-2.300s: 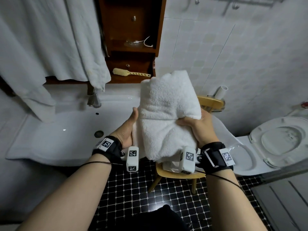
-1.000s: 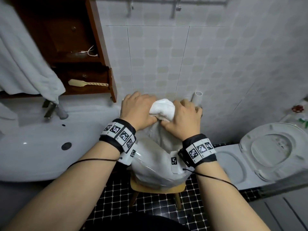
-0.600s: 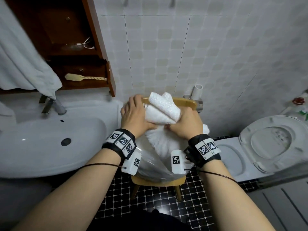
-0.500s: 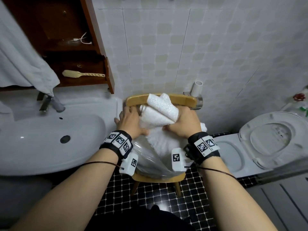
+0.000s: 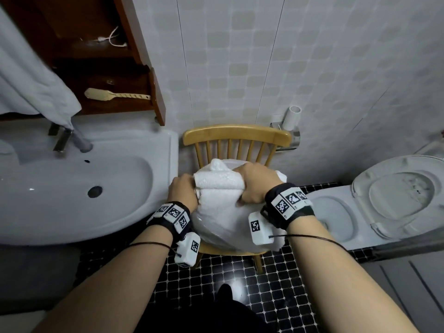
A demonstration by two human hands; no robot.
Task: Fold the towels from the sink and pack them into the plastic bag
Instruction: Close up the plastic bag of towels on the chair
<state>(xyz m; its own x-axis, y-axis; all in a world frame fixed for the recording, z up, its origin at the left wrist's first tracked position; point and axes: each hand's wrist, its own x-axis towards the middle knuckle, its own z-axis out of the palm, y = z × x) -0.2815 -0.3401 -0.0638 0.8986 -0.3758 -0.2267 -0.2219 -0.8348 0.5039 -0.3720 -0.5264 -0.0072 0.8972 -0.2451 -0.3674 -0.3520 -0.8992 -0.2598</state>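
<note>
A folded white towel [image 5: 217,180] sits at the mouth of a clear plastic bag [image 5: 216,233] on a small wooden chair [image 5: 236,133]. More white towel fills the bag below it. My right hand [image 5: 255,186] grips the towel's right end from above, fingers curled round it. My left hand [image 5: 182,192] holds the left side, at the towel and the bag's edge; its fingers are hidden behind the cloth. The white sink [image 5: 72,188] at the left holds no towel that I can see.
A wooden wall shelf [image 5: 134,68] with a brush hangs above the sink, and white cloth [image 5: 31,82] drapes over the tap. An open toilet [image 5: 394,200] stands at the right. A pipe fitting [image 5: 292,121] sticks out of the tiled wall behind the chair. The floor is black mosaic tile.
Both hands have pushed the folded towel lower into the bag on the chair. The view has tilted down, so the chair back now shows above the towel.
</note>
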